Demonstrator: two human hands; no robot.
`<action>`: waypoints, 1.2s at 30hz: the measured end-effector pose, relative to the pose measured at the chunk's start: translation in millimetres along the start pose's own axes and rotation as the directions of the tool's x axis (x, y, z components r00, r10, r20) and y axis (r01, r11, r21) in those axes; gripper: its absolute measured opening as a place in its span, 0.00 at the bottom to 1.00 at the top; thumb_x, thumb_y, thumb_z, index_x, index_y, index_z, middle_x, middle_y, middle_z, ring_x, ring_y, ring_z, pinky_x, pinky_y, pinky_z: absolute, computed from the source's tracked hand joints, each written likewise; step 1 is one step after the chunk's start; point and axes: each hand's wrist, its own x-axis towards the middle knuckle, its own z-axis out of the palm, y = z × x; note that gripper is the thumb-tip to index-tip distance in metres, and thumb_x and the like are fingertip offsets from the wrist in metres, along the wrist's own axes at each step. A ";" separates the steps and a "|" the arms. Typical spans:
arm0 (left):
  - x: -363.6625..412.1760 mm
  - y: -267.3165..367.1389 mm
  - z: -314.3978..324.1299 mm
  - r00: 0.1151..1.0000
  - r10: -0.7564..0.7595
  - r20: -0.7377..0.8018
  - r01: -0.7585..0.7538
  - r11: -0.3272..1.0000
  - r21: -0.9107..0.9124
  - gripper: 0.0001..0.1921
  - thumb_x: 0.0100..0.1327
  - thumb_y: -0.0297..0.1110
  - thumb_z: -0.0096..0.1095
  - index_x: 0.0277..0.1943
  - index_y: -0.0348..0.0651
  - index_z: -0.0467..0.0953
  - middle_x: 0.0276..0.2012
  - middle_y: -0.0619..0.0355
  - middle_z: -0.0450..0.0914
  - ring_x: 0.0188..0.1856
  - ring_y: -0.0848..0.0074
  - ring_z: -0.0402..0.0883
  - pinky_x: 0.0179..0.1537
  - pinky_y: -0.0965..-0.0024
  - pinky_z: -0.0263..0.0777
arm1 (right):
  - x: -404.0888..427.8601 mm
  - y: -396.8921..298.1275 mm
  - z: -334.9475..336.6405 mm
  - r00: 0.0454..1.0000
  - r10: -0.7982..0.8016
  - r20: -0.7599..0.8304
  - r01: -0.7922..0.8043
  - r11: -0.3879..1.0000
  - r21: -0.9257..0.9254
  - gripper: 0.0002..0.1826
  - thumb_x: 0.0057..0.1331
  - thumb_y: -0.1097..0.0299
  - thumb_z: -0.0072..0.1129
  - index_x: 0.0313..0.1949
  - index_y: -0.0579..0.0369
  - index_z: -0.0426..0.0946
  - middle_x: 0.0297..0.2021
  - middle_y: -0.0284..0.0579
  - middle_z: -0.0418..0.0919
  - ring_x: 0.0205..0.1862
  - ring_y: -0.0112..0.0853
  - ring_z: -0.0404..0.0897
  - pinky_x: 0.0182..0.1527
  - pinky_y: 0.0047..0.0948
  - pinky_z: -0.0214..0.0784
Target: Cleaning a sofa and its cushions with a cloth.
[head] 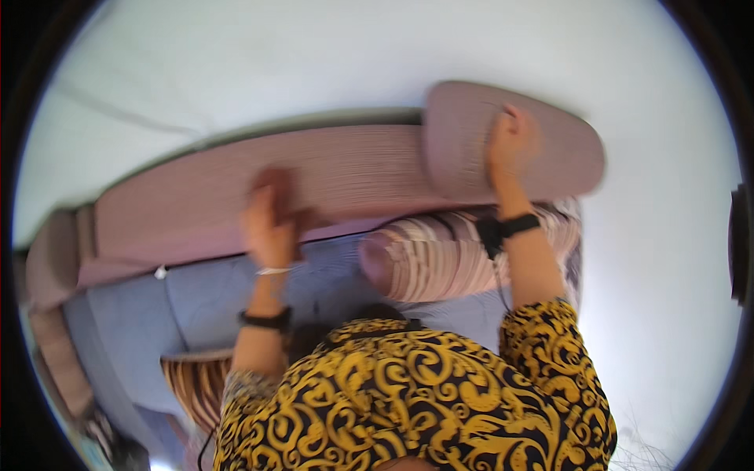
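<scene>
My left hand [268, 229] is blurred over the long pinkish-brown sofa backrest [353, 165], at a dark reddish-brown object [278, 185] that is too blurred to name; it seems to be in the hand. To the right, my right hand [513, 141] lies over a rounded brown sofa headrest or armrest pad [459, 135]; its fingers are blurred, so whether they grip the pad does not show. Below this pad, a striped cushion [436, 259] rests on the blue-grey sofa seat [224, 288].
A brown striped cushion [197, 382] is at the lower left, beside my body. The sofa curves round at the far left, with a rounded brown end [53, 253]. A small white object [161, 272] lies at the seat's back edge. A pale surface stretches behind the sofa.
</scene>
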 end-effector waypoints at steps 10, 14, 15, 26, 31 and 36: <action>28.4 36.6 -1.3 0.939 0.159 0.305 -0.163 0.987 -0.013 0.29 0.44 0.29 0.60 0.54 0.53 0.68 0.33 0.52 0.70 0.36 0.59 0.73 0.35 0.60 0.70 | 1.5 26.0 -7.2 0.992 -0.078 0.100 0.086 0.993 -0.077 0.13 0.60 0.66 0.47 0.40 0.51 0.78 0.43 0.44 0.77 0.46 0.40 0.74 0.48 0.36 0.65; 56.2 -51.5 -43.8 0.962 -0.274 -0.004 0.274 0.959 0.074 0.26 0.49 0.29 0.57 0.54 0.55 0.67 0.44 0.50 0.73 0.44 0.56 0.73 0.43 0.58 0.71 | 4.4 31.8 -13.0 0.988 -0.077 0.131 0.096 0.984 -0.148 0.15 0.61 0.64 0.44 0.42 0.52 0.78 0.44 0.44 0.77 0.47 0.40 0.74 0.50 0.36 0.64; 62.7 -82.3 -60.5 0.946 -0.310 -0.093 0.319 0.943 0.099 0.23 0.52 0.32 0.58 0.53 0.54 0.68 0.44 0.49 0.73 0.43 0.55 0.74 0.42 0.57 0.71 | 3.9 32.2 -12.0 0.989 -0.079 0.128 0.096 0.986 -0.134 0.15 0.61 0.64 0.44 0.42 0.52 0.78 0.44 0.44 0.77 0.47 0.40 0.74 0.50 0.36 0.64; 120.1 -246.3 -140.1 0.804 -0.506 -0.312 0.594 0.661 0.459 0.16 0.58 0.35 0.51 0.50 0.47 0.69 0.43 0.45 0.72 0.44 0.54 0.75 0.42 0.55 0.72 | 0.0 26.1 -8.6 0.985 0.018 0.170 0.001 0.993 -0.116 0.16 0.62 0.63 0.42 0.43 0.52 0.77 0.45 0.44 0.76 0.48 0.40 0.72 0.51 0.37 0.62; 152.3 -136.2 -94.2 0.919 -0.295 0.263 0.187 0.910 0.369 0.10 0.56 0.28 0.50 0.41 0.43 0.71 0.41 0.47 0.72 0.44 0.57 0.74 0.42 0.57 0.72 | 4.5 30.4 -13.3 0.981 0.014 0.194 0.012 0.991 -0.132 0.16 0.62 0.63 0.42 0.44 0.52 0.77 0.45 0.45 0.76 0.48 0.40 0.72 0.51 0.36 0.62; 122.9 -80.7 -38.9 0.945 0.039 0.324 -0.081 0.990 0.119 0.07 0.54 0.29 0.52 0.37 0.42 0.69 0.37 0.47 0.71 0.37 0.55 0.77 0.37 0.59 0.73 | 4.2 34.9 -5.1 0.973 0.031 0.230 -0.014 0.997 -0.072 0.18 0.63 0.63 0.40 0.45 0.55 0.76 0.46 0.46 0.76 0.49 0.41 0.73 0.52 0.36 0.61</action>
